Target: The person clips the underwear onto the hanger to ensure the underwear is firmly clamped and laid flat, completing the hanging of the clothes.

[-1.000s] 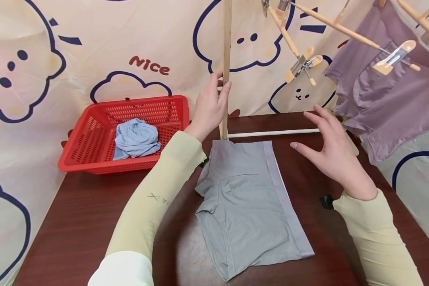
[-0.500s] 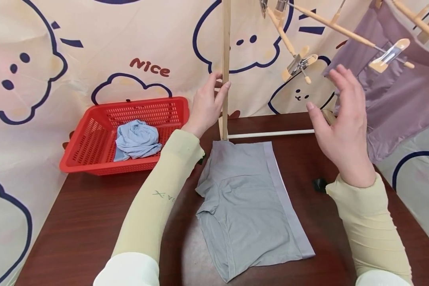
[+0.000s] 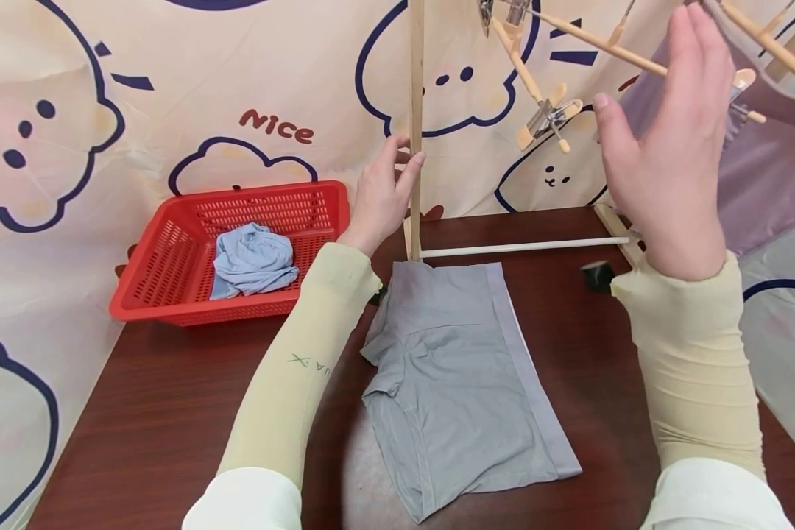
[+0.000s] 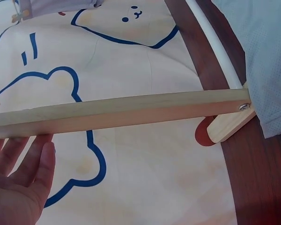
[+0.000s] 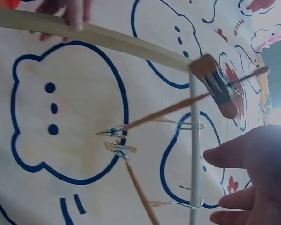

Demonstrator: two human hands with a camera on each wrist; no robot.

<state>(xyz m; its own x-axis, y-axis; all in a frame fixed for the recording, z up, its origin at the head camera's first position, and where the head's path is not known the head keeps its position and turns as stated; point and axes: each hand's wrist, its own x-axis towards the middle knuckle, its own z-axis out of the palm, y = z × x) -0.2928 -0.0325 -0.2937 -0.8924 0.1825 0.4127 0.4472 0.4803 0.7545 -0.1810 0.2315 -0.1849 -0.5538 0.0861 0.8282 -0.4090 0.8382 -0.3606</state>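
My left hand (image 3: 379, 195) holds the upright wooden post (image 3: 416, 81) of a rack, thumb on the near side and fingers behind it. In the left wrist view, the fingertips lie along the post's edge. Raised at the upper right, my right hand (image 3: 677, 154) has its fingers extended and holds nothing. It is near wooden clip hangers (image 3: 599, 43) with metal-and-wood clips (image 3: 542, 121), and partly covers a hanging mauve garment (image 3: 778, 158). Grey boxer shorts (image 3: 470, 383) lie spread on the table, waistband to the right.
A red plastic basket (image 3: 132, 294) stands at the left, with a crumpled light-blue garment (image 3: 253, 258) inside. A white rod (image 3: 523, 246) crosses the rack's base behind the shorts. The dark wooden table (image 3: 152, 442) meets a patterned cloth backdrop (image 3: 271, 66).
My right hand has risen from above the table's right side to the level of the hangers, moving slightly right. The left hand stays on the post, and the grey shorts lie still.
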